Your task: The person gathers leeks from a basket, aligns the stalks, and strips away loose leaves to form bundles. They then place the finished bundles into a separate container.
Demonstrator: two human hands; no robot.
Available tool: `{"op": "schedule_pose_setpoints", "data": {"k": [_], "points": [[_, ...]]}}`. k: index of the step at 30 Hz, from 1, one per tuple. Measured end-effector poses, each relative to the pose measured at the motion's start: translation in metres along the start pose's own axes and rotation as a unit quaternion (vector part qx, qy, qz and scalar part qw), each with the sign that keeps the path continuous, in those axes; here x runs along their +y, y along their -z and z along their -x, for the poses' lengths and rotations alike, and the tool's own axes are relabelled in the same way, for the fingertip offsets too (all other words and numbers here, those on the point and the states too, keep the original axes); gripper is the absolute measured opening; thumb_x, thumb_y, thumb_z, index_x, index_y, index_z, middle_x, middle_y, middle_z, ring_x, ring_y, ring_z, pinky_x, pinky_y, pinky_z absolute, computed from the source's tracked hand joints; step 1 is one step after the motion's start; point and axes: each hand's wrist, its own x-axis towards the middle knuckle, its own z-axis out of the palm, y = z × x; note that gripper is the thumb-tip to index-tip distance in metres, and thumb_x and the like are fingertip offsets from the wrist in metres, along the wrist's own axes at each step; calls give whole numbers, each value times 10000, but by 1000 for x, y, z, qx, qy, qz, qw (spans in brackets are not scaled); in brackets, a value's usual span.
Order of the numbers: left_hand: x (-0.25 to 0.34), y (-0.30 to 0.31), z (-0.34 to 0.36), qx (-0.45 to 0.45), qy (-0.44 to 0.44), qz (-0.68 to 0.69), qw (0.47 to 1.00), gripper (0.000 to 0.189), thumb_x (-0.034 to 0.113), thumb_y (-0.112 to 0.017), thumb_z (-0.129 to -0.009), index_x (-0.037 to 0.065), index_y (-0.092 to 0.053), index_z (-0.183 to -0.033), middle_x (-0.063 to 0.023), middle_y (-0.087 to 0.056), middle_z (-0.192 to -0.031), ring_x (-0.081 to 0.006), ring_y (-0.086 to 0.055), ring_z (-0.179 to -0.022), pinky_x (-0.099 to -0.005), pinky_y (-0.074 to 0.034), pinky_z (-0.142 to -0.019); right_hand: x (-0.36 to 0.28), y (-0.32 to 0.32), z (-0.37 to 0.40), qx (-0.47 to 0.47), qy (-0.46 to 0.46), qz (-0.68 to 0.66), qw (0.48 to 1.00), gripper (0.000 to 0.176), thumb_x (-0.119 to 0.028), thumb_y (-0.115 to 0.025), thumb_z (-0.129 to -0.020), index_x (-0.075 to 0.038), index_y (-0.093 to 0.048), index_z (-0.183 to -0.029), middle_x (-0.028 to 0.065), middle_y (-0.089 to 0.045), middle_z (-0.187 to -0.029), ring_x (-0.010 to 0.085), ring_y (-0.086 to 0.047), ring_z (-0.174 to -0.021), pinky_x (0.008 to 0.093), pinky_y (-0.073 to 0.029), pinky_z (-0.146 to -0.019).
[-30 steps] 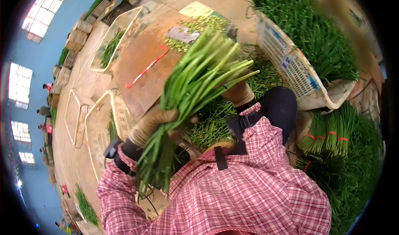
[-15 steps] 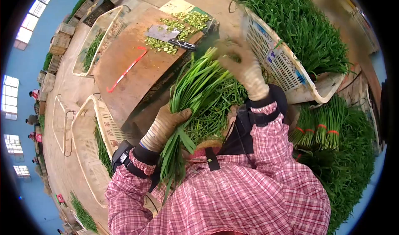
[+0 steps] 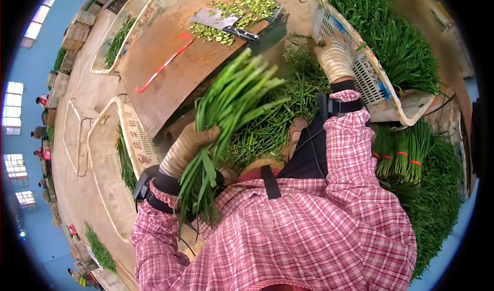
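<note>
My left hand (image 3: 188,148), in a beige glove, is closed around a bunch of long flat-leaved greens (image 3: 224,105). Their pale cut ends point up toward the board, and the leaf tips hang down over my lap. My gloved right hand (image 3: 335,59) is away from the bunch, in front of the slatted side of a white crate (image 3: 368,77). Its fingers are blurred and partly hidden, so what they hold, if anything, does not show. Loose green trimmings (image 3: 267,131) lie heaped below, between my two hands.
A brown board (image 3: 159,59) bears a cleaver (image 3: 216,19), chopped stem pieces (image 3: 260,5) and a red strip (image 3: 164,64). Red-banded bundles (image 3: 406,154) lie at the right. Another white crate (image 3: 110,172) stands at left. People (image 3: 41,100) are far off at left.
My right hand has moved right, off the stalk ends, toward the crate. My left hand has shifted slightly left and down with the bunch, which stands more upright. The view has shifted a little.
</note>
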Motion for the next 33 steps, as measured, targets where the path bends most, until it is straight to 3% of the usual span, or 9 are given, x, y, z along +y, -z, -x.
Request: {"op": "schedule_pose_setpoints", "data": {"k": [5, 8, 12, 14, 15, 19, 29, 32, 33], "points": [[16, -2, 3, 39, -52, 19, 998, 380, 256, -701, -874, 18, -607, -1154, -38, -674, -929, -72, -611, -623, -192, -494, -521, -32, 18, 64, -232, 1, -82, 969, 914, -495, -794, -722, 92, -447, -1331, 298, -523, -1310, 400, -504, -1236, 419, -405, -1047], [21, -21, 0, 21, -70, 44, 996, 382, 257, -693, -880, 22, -595, -1165, -55, -680, -920, -83, -609, -580, -195, -499, -504, -44, -34, 102, -383, 18, -510, 770, 1219, -797, -633, -655, 30, -266, -1473, 266, -345, -1480, 370, -330, -1383, 445, -261, -1142], [16, -39, -5, -61, -30, 40, 997, 436, 300, -705, -870, 37, -574, -1192, -39, -671, -925, -87, -607, -654, -194, -502, -570, -68, -59, 91, -327, -10, -805, 495, 984, -776, -521, -763, -114, -318, -1463, 96, -431, -1439, 254, -420, -1310, 477, -368, -1077], [4, -46, -11, -75, -10, 23, 997, 456, 322, -702, -876, 39, -568, -1207, -8, -650, -971, -77, -597, -786, -206, -493, -716, -65, -43, 93, -236, 29, -724, 648, 1012, -839, -480, -713, -117, -388, -1417, 103, -489, -1371, 264, -510, -1215, 450, -460, -1007], [3, -45, -10, -66, 26, 14, 997, 456, 325, -693, -884, 43, -564, -1218, 9, -636, -996, -70, -585, -821, -209, -486, -742, -74, -34, 90, -242, -35, -811, 531, 1018, -853, -465, -705, -118, -403, -1405, 105, -512, -1344, 269, -538, -1179, 443, -488, -979], [-15, -54, -23, -33, -85, -61, 994, 433, 301, -677, -901, 46, -556, -1228, 12, -637, -982, -66, -597, -818, -223, -500, -734, -59, -57, 81, -210, -128, -840, 483, 981, -826, -500, -720, -106, -440, -1383, 127, -552, -1305, 269, -584, -1111, 436, -528, -922], [-14, -45, -30, -144, 120, 364, 912, 361, 306, -530, -990, 52, -481, -1243, -114, -617, -995, -80, -564, -612, -217, -509, -515, -43, -90, 71, -213, -68, -894, 389, 1102, -887, -327, -748, -61, -287, -1476, 120, -378, -1488, 325, -431, -1289, 489, -335, -1094], [-16, -41, -32, -102, 94, 278, 951, 341, 292, -536, -989, 66, -490, -1241, -110, -636, -994, -75, -580, -630, -213, -509, -526, -43, -87, 71, -231, -51, -927, 291, 1047, -834, -421, -771, -65, -301, -1471, 115, -377, -1488, 312, -440, -1283, 474, -356, -1074], [-14, -40, -32, -102, 93, 279, 950, 341, 292, -536, -989, 66, -490, -1241, -110, -636, -994, -75, -580, -630, -213, -509, -526, -35, -98, 57, -304, -146, -936, 99, 967, -765, -446, -802, -60, -332, -1453, 115, -406, -1462, 301, -451, -1272, 459, -372, -1060]]}}
